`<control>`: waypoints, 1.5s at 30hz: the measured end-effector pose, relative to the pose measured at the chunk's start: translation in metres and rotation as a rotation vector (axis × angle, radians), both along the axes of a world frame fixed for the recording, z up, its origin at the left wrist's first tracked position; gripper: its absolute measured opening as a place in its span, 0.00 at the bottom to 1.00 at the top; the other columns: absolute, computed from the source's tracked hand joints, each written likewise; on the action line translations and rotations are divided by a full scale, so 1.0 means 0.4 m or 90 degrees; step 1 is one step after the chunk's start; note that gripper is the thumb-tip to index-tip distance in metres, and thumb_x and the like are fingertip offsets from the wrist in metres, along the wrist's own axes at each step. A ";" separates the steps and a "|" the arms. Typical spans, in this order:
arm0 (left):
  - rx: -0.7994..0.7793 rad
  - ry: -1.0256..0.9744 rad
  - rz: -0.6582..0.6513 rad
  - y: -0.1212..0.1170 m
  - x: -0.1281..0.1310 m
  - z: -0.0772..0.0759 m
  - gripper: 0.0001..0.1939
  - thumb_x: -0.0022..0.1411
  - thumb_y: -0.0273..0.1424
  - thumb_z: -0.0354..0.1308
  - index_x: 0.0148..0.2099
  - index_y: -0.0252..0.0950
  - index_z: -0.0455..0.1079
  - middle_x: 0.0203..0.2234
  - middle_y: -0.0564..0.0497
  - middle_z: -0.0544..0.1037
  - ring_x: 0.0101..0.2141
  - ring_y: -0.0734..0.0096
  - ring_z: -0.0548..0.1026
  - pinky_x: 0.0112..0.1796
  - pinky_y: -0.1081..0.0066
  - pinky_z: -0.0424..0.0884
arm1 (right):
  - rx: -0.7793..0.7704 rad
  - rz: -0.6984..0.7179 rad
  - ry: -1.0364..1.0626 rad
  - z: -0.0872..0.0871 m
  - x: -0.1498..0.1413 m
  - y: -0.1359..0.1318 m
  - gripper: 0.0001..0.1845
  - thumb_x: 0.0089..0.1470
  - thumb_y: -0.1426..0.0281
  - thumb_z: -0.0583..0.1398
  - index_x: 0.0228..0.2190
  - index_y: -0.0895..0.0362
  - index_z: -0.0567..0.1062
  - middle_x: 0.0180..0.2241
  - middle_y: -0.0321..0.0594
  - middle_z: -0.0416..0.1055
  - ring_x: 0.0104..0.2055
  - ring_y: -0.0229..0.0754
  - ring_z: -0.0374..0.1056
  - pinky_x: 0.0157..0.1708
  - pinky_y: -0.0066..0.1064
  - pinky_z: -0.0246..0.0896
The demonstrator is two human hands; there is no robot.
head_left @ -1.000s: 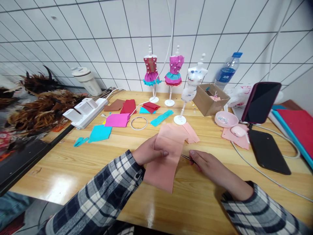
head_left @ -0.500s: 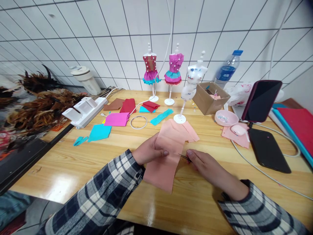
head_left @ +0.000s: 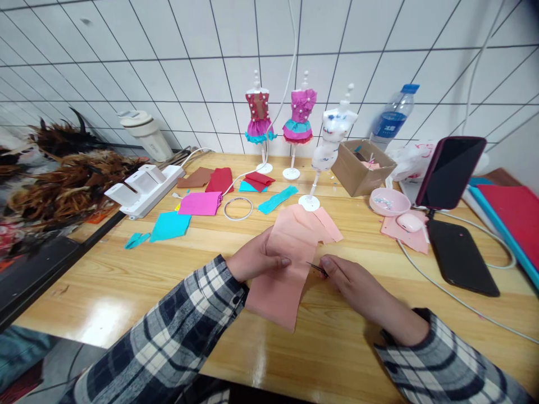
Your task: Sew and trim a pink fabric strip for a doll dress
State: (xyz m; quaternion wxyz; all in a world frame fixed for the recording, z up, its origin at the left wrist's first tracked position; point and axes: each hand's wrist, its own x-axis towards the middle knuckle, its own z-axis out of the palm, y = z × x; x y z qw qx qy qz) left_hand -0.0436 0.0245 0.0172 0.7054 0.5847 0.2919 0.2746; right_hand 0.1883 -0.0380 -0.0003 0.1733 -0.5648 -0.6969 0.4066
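Note:
My left hand (head_left: 257, 259) pinches a long strip of salmon-pink crepe paper (head_left: 281, 294), thumb on top and fingers hidden beneath. To its right, my right hand (head_left: 343, 275) is closed round a small pair of scissors (head_left: 316, 268). The blades point left and lie at the paper's right edge; I cannot tell whether they touch it. More pink paper (head_left: 330, 224) lies just behind, by the base of a bare white mini dress form (head_left: 332, 137) with blue marks. Two other forms wear small outfits: a red and brown one (head_left: 258, 115) and a magenta one (head_left: 300, 115).
Folded magenta (head_left: 200, 203), turquoise (head_left: 170, 226) and red (head_left: 220, 179) paper lie left of a silver ring (head_left: 238, 208). A cardboard box (head_left: 357, 174), pink bead dish (head_left: 389, 202) and phones (head_left: 463, 259) stand right. A power strip (head_left: 145, 193) and brown feathers (head_left: 84, 179) are left.
My right hand has shifted slightly left, bringing the scissor tips over to the paper's right edge. My left hand keeps its hold on the paper; the view has tilted very slightly.

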 end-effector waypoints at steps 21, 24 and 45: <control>0.015 0.053 0.047 -0.007 0.008 -0.004 0.27 0.53 0.36 0.69 0.52 0.31 0.67 0.34 0.49 0.79 0.33 0.68 0.74 0.33 0.73 0.68 | -0.001 -0.005 -0.017 0.007 -0.003 0.002 0.26 0.65 0.51 0.41 0.28 0.53 0.66 0.28 0.37 0.69 0.33 0.44 0.65 0.36 0.35 0.56; 0.021 0.020 0.046 -0.007 0.008 -0.006 0.28 0.53 0.34 0.69 0.54 0.33 0.66 0.37 0.48 0.79 0.37 0.66 0.74 0.37 0.71 0.69 | -0.001 -0.008 0.004 0.009 -0.005 -0.001 0.27 0.66 0.52 0.39 0.28 0.53 0.66 0.27 0.37 0.68 0.32 0.43 0.63 0.34 0.34 0.56; 0.006 0.059 0.012 -0.013 0.018 0.002 0.21 0.52 0.32 0.69 0.46 0.31 0.70 0.33 0.49 0.78 0.33 0.69 0.73 0.34 0.72 0.67 | -0.015 -0.007 0.012 0.013 -0.021 -0.007 0.27 0.65 0.51 0.39 0.29 0.53 0.66 0.25 0.35 0.63 0.29 0.42 0.59 0.34 0.33 0.53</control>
